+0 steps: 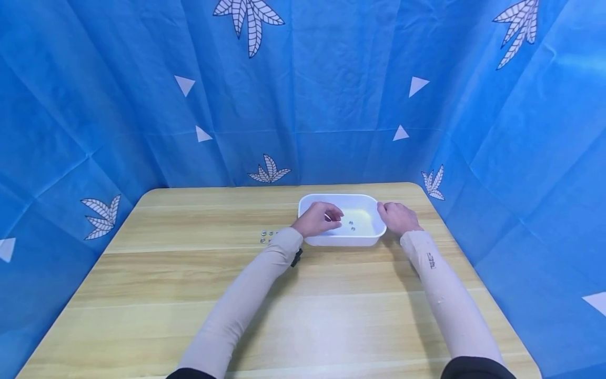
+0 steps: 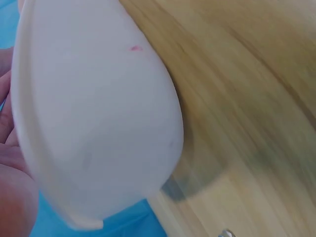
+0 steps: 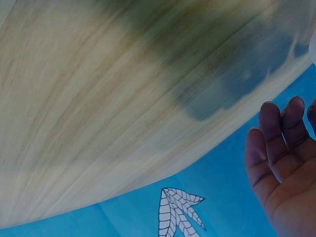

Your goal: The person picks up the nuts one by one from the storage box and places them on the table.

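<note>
A white plastic tray stands near the far edge of the table, with two small shiny metal pieces on its floor; they may be nuts, but are too small to be sure. Over the tray's left side reaches my left hand, thumb and curved fingers apart with nothing visible between them. My right hand holds the tray's right rim, thumb at the edge. The left wrist view is mostly filled by the tray's outer wall. In the right wrist view the fingers curve upward, and the thumb is hidden.
Several similar metal pieces lie in rows on the wooden table left of the tray, partly hidden by the left forearm. A blue patterned curtain encloses the table at the back and sides.
</note>
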`<state>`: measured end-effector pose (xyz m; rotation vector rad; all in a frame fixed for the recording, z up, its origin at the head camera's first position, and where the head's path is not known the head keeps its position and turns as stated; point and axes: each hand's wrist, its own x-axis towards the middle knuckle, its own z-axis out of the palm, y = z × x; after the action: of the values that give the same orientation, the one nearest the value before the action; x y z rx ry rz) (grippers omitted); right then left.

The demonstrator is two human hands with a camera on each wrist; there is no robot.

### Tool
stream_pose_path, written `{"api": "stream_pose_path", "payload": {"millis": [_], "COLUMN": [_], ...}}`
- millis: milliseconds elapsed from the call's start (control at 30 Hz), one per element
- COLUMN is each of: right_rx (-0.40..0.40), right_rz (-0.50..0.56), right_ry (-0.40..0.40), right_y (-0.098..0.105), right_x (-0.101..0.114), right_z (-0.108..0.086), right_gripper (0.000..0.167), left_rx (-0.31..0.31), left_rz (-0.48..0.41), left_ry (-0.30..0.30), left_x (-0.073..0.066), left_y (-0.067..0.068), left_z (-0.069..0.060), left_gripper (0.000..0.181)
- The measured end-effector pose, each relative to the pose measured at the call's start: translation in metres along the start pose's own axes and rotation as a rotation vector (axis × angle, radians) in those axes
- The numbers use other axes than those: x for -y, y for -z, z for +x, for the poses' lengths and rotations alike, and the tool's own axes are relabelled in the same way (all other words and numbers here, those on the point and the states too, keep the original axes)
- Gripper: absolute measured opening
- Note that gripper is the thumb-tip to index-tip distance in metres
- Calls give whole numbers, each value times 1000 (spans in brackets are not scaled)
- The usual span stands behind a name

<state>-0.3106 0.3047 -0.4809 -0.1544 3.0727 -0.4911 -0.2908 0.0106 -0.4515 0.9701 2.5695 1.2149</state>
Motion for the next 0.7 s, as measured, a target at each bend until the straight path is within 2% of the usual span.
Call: {"api": "stream_pose_path", "payload": {"millis": [533,700], "right_rx": [-9,1], "right_rz": [14,19], "right_ry": [2,-6], "right_y": [-3,-2], "right_x": [0,-1], "right_z": [0,1], "right_gripper": [75,74], "left_rx": [45,48], "left_rz": [9,13], "left_ry": [59,60], "left_x": [6,4], "left_y": [-20,-24], "left_z": [15,21], "left_gripper": [28,27]}}
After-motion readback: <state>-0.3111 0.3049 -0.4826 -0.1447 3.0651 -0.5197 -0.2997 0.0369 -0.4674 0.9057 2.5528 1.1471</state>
